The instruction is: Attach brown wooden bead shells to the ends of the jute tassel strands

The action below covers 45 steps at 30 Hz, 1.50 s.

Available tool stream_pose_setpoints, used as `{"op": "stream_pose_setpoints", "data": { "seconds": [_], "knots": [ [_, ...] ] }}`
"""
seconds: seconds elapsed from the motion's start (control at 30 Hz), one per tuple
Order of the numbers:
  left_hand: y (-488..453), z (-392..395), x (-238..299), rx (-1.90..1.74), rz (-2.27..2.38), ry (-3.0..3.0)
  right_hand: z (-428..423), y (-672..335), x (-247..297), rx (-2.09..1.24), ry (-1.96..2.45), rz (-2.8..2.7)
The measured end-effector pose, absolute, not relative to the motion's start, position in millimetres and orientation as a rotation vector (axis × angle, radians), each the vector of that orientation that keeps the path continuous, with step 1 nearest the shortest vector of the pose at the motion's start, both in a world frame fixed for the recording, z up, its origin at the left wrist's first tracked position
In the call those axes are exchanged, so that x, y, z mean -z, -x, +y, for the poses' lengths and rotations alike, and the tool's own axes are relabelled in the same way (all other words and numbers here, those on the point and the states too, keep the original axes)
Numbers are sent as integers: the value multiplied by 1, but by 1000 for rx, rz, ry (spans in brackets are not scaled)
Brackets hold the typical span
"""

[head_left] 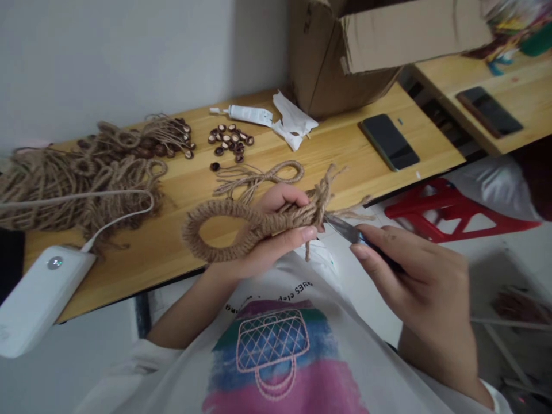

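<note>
My left hand (pixel 276 230) is closed round a jute rope piece (pixel 224 230), a wrapped loop with a thick bound stem and frayed ends at the right. My right hand (pixel 414 276) grips a metal tool with a dark handle, maybe scissors (pixel 345 229), whose tip touches the frayed end of the rope stem. Both hands are held just off the front edge of the wooden table (pixel 302 155), above my white printed shirt.
On the table lie a second jute loop (pixel 276 172), a heap of jute pieces (pixel 86 167), brown beads (pixel 230 141), a glue tube (pixel 248 114), crumpled paper (pixel 293 121), a phone (pixel 389 141), a white device with cable (pixel 38 293) and a cardboard box (pixel 345 52). A red stool (pixel 448 213) stands at right.
</note>
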State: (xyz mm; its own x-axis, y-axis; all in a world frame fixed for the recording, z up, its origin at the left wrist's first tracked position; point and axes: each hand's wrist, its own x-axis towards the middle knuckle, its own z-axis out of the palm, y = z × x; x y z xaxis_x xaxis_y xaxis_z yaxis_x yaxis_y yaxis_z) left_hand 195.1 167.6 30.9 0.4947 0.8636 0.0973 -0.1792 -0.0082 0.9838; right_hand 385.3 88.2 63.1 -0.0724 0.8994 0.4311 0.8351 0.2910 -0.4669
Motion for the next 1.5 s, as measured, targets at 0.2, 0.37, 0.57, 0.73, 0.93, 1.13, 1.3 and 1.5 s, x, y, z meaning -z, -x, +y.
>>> {"op": "stream_pose_setpoints", "data": {
  "seconds": [0.2,0.37,0.57,0.73,0.93,1.13,1.3,1.5],
  "knots": [
    [-196,170,-30,-938,520,-1250,89,-392,-64,-101,1503,-1990],
    [-195,169,-33,-881,477,-1149,89,-394,-66,-99,1494,-2007],
    [-196,170,-33,-830,491,-1044,88,-394,-68,-43,1485,-2042],
    [-197,171,-35,-815,514,-1045,87,-394,-68,-15,1521,-2031],
    [-197,171,-39,-805,558,-1007,84,-396,-64,-83,1573,-1885],
    [-197,171,-40,-760,644,-959,77,-427,-39,-225,1709,-1394],
    [-202,173,-35,-793,642,-934,96,-436,-18,-425,1521,-886],
    [-192,188,-30,-1016,717,-921,117,-431,26,-670,1519,-854]
  ]
}}
